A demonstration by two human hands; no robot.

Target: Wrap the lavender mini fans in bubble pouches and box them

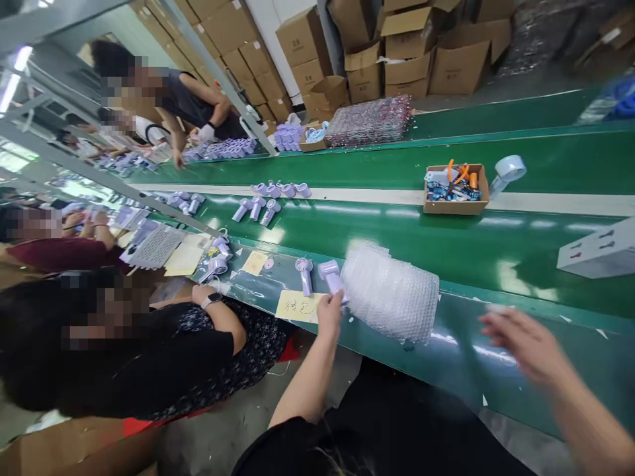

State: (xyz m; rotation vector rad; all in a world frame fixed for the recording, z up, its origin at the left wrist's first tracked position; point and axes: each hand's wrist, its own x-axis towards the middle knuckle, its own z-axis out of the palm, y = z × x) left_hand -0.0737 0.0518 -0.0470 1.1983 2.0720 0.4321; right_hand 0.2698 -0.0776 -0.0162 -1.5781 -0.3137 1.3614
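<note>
My left hand (330,316) is closed around the handle end of a light purple handheld fan (329,271) at the near edge of the green bench. Just left of it lies a second handheld fan (305,277), its round grille facing up. A yellow card with handwriting (292,306) sits partly under my left wrist. Against the right side of the held fan rests a stack of bubble wrap sheets (391,291). Over the bench farther right, my right hand (520,340) is raised and smeared by motion. Something pale shows at its fingertips, too blurred to name.
Several purple fans (270,211) lie on the green conveyor (357,228). Beyond the bubble wrap stand a carton of tools and small parts (454,198), a roll of clear tape (510,168) and a white box with sockets (600,248). A co-worker (149,344) sits close at left.
</note>
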